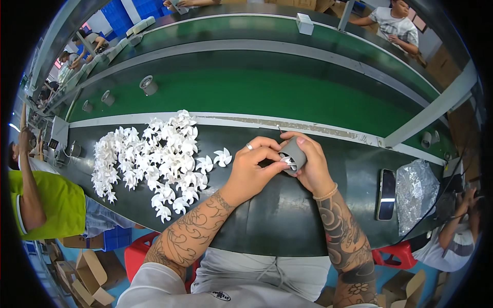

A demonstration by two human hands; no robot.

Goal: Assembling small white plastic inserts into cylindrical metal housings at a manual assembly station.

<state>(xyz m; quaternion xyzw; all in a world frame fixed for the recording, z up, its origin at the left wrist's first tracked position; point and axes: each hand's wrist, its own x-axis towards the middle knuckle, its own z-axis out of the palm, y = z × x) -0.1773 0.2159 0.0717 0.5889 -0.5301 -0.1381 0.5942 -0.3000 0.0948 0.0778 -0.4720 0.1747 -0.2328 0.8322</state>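
My right hand (pixel 316 172) is wrapped round a grey cylindrical housing (pixel 296 150), its open end tilted toward my left hand. With thumb and fingers pinched, my left hand (pixel 252 167) holds a white fan wheel (pixel 289 162) at that opening. The fan wheel sits at least partly inside the housing, and fingers cover some of it. A thin pin or shaft (pixel 279 128) shows just beyond the housing. To the left of my hands, a large heap of white fan wheels (pixel 167 156) lies on the dark work surface (pixel 257 220), with a loose fan wheel (pixel 222 157) nearest my left hand.
Across the bench runs a green conveyor belt (pixel 231 87) carrying several grey housings (pixel 148 85). A phone (pixel 386 195) and a clear plastic bag (pixel 415 192) lie at right. A white box (pixel 304 23) stands on the far line. Co-workers sit on both sides; a slanted metal post (pixel 436 108) rises at right.
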